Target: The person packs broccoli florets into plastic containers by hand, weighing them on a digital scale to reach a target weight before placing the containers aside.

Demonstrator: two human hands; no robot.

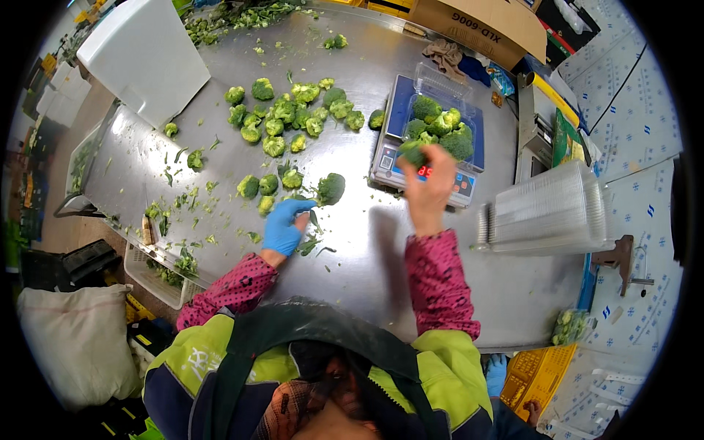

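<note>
My right hand (429, 189) is closed round a broccoli floret (413, 153) at the near side of a clear plastic clamshell box (444, 79). The box lies open on a blue-and-white digital scale (396, 110), with several florets (444, 122) inside. Part of the lit display is hidden by my fingers. To the left, my blue-gloved left hand (283, 226) lies low over the steel table, its fingertips pinching the stem end of a large dark floret (331, 188). A few smaller florets (249, 186) rest just beyond the glove.
A loose pile of florets (286, 110) covers the table's middle. A white tub (147, 62) stands at far left, a small knife (147, 229) near the left edge. Stacked clear boxes (546, 213) sit at right, a cardboard carton (480, 31) behind. Another person's blue glove (496, 374) shows at lower right.
</note>
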